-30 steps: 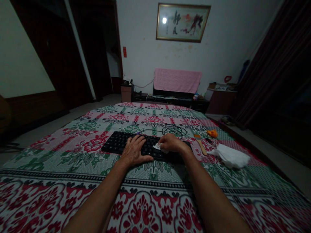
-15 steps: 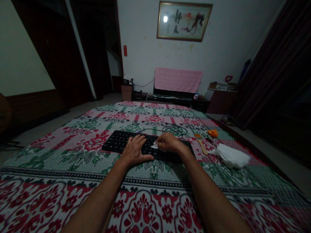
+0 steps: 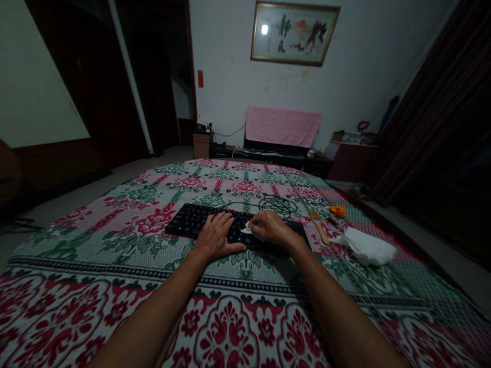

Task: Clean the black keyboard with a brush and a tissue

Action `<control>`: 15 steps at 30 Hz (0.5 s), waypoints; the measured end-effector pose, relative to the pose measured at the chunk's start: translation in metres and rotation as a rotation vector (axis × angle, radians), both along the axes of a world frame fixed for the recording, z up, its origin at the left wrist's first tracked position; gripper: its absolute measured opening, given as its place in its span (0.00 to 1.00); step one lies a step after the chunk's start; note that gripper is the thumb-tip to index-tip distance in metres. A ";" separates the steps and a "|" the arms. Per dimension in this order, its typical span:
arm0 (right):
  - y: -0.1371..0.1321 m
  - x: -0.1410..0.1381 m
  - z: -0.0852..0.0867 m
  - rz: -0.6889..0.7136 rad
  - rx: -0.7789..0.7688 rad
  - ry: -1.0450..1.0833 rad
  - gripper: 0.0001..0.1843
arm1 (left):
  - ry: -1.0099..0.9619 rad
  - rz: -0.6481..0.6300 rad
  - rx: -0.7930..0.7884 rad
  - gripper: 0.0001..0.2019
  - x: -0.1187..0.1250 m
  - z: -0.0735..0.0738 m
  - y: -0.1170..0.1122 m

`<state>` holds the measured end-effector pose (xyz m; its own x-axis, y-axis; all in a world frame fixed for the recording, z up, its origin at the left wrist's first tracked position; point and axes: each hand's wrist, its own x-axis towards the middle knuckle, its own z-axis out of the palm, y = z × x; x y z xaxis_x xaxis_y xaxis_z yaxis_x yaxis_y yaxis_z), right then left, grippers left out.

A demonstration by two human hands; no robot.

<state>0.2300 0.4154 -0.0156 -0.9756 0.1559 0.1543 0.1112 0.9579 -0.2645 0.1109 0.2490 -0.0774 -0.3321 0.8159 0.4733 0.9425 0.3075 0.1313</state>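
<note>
A black keyboard [image 3: 187, 220] lies across the patterned bedspread in front of me. My left hand [image 3: 218, 235] rests flat on its left half, fingers stretched out and thumb along the near edge. Over the right half, my right hand [image 3: 268, 227] pinches a small white tissue [image 3: 246, 228] and presses it onto the keys. The keys beneath both hands are hidden. Behind the keyboard a black cable [image 3: 278, 205] lies in loose coils.
Right of the keyboard lie a flat brush [image 3: 319, 228] with a wooden handle, an orange item [image 3: 337, 210] and a crumpled white tissue pile [image 3: 368, 246]. The floral bedspread [image 3: 153, 278] covers the bed. Beyond it, a pink cloth [image 3: 283, 126] drapes over something on a low cabinet.
The view has shifted slightly, moving everything a little to the right. Both hands keep nearly the same places on the keyboard, the tissue still in my right fingers.
</note>
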 end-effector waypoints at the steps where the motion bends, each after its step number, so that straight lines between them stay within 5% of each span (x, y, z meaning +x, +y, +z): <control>1: -0.004 0.000 -0.002 0.035 0.027 0.042 0.14 | 0.002 0.000 0.000 0.41 0.000 0.000 0.000; 9: 0.005 0.016 -0.012 0.081 0.089 -0.019 0.13 | -0.014 0.002 0.006 0.42 -0.002 -0.002 0.001; 15: 0.000 0.022 -0.010 0.045 0.057 0.139 0.11 | -0.048 -0.004 -0.010 0.42 -0.002 0.002 -0.001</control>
